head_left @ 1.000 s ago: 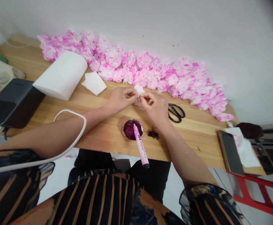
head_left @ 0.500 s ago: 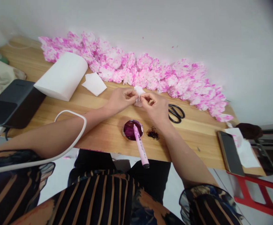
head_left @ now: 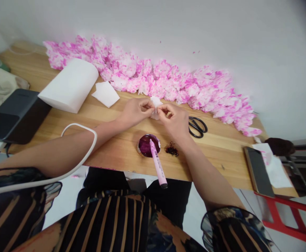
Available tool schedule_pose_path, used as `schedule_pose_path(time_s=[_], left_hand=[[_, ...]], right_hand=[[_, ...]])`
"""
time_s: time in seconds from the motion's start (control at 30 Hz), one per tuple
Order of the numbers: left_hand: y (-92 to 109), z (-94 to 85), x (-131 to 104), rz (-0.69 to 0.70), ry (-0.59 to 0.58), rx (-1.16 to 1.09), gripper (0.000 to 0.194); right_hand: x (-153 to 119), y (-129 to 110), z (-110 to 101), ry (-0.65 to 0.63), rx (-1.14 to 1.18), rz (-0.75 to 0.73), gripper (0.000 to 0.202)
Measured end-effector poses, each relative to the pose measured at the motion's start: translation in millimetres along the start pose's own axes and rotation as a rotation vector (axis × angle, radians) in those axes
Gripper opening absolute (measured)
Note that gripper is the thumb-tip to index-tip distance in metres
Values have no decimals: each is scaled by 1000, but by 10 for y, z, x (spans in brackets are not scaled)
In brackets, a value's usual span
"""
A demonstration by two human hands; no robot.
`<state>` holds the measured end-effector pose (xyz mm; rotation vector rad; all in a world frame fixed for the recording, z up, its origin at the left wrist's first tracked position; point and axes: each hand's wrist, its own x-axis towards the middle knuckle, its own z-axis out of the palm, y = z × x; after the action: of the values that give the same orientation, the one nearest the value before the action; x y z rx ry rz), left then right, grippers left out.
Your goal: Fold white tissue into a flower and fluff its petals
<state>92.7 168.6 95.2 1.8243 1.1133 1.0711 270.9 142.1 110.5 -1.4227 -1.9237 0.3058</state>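
Both hands meet over the wooden table, pinching a small white tissue paper (head_left: pixel 156 101) at its middle. My left hand (head_left: pixel 137 111) grips it from the left with thumb and forefinger. From the other side my right hand (head_left: pixel 174 120) does the same, its fingertips almost touching the left ones. The paper looks gathered at the pinch and spreads out above and below it. Beside my right wrist lie black-handled scissors (head_left: pixel 198 126), their blades hidden by the hand. A pink marker (head_left: pixel 158 166) rests in a small dish of purple liquid (head_left: pixel 143 145), near a little heap of dark bands (head_left: pixel 171 150).
A long row of pink-and-white paper flowers (head_left: pixel 142 75) lines the wall. To the left are a white paper roll (head_left: pixel 70 84), folded paper (head_left: pixel 107 94), a dark box (head_left: pixel 16 115) and a white cable (head_left: pixel 89 154) over my forearm. A phone (head_left: pixel 259 171) lies right.
Both hands stay in almost the same place with the tissue paper between them. The fingertips have shifted only slightly at the pinch.
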Motion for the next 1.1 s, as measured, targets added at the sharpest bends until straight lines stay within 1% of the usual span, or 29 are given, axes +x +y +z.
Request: schedule_pose_path(time_s=[0.37, 0.53, 0.73, 1.1], left_hand=[[-17, 14, -15, -18, -9, -122, 16], [21, 3, -21, -17, -9, -81, 15], [4, -4, -5, -4, -4, -30, 15], [-12, 4, 2, 15, -2, -40, 15]], right_hand=[[0, -6, 4, -1, -17, 4, 16], [-13, -22, 3, -5, -49, 4, 16], [-9, -16, 6, 4, -40, -6, 15], [-4, 3, 10, 1, -32, 5, 15]])
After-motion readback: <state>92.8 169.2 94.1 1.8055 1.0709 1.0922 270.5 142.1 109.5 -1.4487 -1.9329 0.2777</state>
